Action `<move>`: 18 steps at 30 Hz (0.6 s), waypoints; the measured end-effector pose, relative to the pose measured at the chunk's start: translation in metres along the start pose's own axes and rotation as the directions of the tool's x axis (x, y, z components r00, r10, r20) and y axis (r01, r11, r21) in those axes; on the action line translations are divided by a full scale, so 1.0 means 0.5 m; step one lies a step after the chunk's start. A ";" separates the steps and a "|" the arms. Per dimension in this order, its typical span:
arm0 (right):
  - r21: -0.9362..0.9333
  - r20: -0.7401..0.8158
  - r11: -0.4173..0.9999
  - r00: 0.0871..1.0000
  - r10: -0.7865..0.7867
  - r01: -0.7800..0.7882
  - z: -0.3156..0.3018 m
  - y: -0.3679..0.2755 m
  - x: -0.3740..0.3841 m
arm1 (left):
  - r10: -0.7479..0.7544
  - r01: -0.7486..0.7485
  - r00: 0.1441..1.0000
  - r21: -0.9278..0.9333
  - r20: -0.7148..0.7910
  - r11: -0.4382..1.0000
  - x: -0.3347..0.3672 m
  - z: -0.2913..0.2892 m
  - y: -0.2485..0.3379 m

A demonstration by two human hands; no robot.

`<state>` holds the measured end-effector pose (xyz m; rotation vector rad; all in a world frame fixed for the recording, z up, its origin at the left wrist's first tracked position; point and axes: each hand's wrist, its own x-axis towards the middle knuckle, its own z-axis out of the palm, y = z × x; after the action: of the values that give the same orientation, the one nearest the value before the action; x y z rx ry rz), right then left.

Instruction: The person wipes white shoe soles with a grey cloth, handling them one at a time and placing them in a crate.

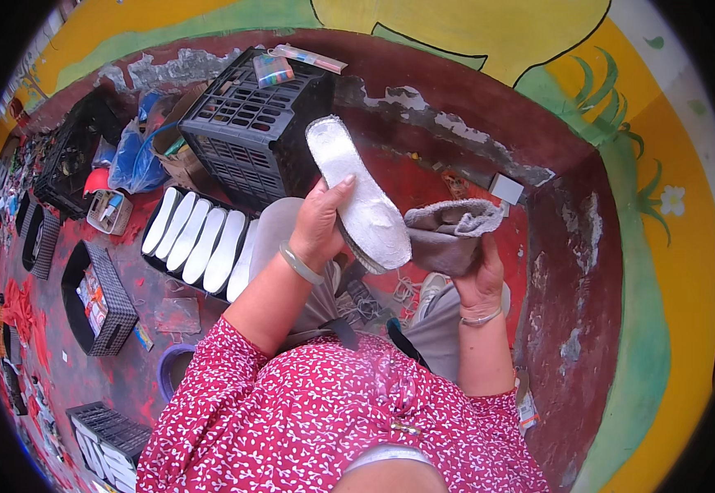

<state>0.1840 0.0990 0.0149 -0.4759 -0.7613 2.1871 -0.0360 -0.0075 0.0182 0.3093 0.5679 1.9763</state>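
My left hand (318,223) is closed round the side of a white shoe sole (356,177), its thumb lying on the fuzzy white face. The sole slants, toe end up and left, and a darker layered edge shows along its lower left side. In my right hand (482,278) is a grey-brown fabric shoe upper (449,245) with a pale frayed rim, gripped at its right side; some of those fingers are hidden behind it. The upper and the sole are held close to each other above my lap, at about the same height.
Left of my knee stands a dark box (218,287) with several white soles in a row. Behind it is an upturned black plastic crate (246,123). A checked bin (115,316) and a purple basin (168,361) sit on the left; a peeling red wall (567,271) borders the right.
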 end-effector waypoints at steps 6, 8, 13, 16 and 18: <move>0.006 0.099 0.998 0.993 0.059 -0.060 0.044 0.072 -0.020 | 0.048 -0.048 0.998 -0.015 -0.042 0.999 0.000 0.015 -0.010; -0.071 0.146 0.997 0.988 0.051 -0.041 0.073 0.088 -0.030 | 0.083 -0.085 0.995 -0.046 -0.060 0.995 0.004 0.015 -0.025; -0.575 0.220 0.813 0.975 0.044 0.093 0.060 0.097 -0.027 | 0.064 -0.064 0.997 0.001 -0.041 0.998 0.002 0.001 -0.052; -0.698 0.242 0.689 0.970 -0.029 0.195 0.059 0.106 -0.029 | 0.029 -0.031 0.999 0.084 0.024 0.996 -0.018 0.009 -0.071; -0.772 0.231 0.588 0.968 -0.096 0.243 0.058 0.115 -0.033 | 0.034 -0.038 0.999 0.124 0.033 0.992 -0.022 0.002 -0.089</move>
<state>0.1479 0.0448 0.0007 -0.6186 -1.8311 1.6007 0.0036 -0.0006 -0.0038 0.4289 0.6712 1.9709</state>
